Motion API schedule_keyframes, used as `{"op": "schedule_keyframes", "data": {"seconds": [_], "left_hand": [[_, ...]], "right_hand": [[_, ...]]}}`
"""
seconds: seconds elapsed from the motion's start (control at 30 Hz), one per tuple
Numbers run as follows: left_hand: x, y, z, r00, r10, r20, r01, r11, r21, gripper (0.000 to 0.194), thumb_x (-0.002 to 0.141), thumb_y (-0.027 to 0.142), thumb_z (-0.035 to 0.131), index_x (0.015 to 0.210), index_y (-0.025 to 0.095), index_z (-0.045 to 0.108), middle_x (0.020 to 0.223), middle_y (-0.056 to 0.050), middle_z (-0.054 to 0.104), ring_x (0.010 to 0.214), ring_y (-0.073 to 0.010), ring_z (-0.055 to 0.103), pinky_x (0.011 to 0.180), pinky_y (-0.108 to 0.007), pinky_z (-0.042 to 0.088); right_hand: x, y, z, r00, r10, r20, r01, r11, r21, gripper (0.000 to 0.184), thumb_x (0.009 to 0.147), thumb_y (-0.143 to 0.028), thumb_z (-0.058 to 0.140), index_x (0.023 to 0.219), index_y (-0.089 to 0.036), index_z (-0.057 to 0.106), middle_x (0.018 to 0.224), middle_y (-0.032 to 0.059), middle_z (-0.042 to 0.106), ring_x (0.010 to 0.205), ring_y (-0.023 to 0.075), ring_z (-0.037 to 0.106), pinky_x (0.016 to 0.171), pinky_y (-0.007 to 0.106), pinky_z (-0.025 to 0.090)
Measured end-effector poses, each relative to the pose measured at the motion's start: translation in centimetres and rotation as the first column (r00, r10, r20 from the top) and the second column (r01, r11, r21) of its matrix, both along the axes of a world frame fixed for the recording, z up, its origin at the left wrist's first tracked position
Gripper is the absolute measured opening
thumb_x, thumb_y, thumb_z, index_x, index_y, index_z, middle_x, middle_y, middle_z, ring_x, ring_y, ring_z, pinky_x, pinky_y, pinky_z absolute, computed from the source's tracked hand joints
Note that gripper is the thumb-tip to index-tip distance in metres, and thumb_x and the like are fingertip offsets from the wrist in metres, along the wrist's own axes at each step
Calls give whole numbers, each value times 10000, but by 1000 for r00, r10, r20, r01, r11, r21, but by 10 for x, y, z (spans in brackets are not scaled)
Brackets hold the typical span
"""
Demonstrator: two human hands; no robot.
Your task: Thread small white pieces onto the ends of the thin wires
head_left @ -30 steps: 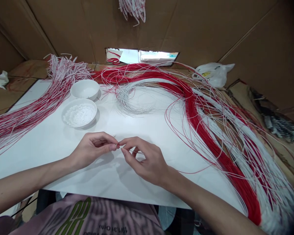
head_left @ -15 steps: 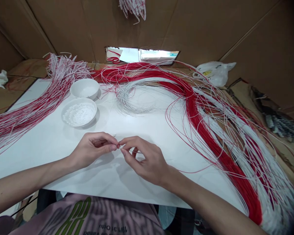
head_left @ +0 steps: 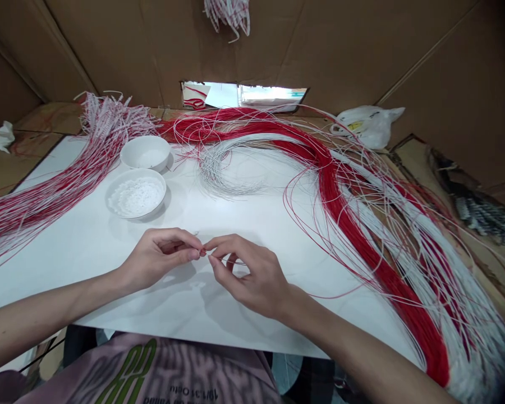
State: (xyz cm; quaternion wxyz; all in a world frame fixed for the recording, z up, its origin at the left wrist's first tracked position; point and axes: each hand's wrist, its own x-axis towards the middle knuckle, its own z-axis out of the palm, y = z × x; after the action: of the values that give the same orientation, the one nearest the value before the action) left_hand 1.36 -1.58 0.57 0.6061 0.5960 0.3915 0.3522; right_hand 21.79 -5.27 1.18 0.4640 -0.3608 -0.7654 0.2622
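Observation:
My left hand (head_left: 162, 253) pinches thin cord between thumb and forefinger, low over the middle of the white table. A small red bit of the cord (head_left: 202, 252) shows at those fingertips. Facing it, my right hand (head_left: 252, 275) has its thumb and forefinger closed on the same cord, almost touching the left fingertips. A thin strand (head_left: 231, 261) runs back under the right fingers. Whether a knot or a bead sits between the fingertips is too small to tell. Beyond the left hand stands a white bowl (head_left: 162, 196) of small white pieces, with a second white bowl (head_left: 145, 147) behind it.
A thick bundle of red cords (head_left: 340, 210) and white cords (head_left: 374, 238) sweeps along the back and right of the table (head_left: 235, 216). Red-and-white strands (head_left: 71, 182) lie at left. A plastic bag (head_left: 372, 126) sits at back right, before cardboard walls (head_left: 362, 50).
My right thumb has shifted very slightly to the right, away from the left fingertips. Otherwise both hands keep the same pinch and place.

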Motion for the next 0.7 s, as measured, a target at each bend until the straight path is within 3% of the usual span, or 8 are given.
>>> {"op": "schedule_keyframes", "data": {"seconds": [0.23,0.7], "left_hand": [[0,0,2,999,-30,33,29,998,49,46,777,215,750,817,195,760,803,-47,732,747,-145,675,684,-238,572],[3,-3,2,997,-26,70,22,998,58,65,764,164,753,821,195,759,792,-36,733,735,-131,669,680,-213,558]], "right_hand": [[0,0,-2,999,-1,42,-1,999,37,87,906,-111,533,901,-195,554,952,35,701,699,88,638,581,200,535],[-1,0,-2,999,38,34,-40,997,60,92,910,-95,535,919,-178,573,926,53,676,743,109,636,609,213,544]]}}
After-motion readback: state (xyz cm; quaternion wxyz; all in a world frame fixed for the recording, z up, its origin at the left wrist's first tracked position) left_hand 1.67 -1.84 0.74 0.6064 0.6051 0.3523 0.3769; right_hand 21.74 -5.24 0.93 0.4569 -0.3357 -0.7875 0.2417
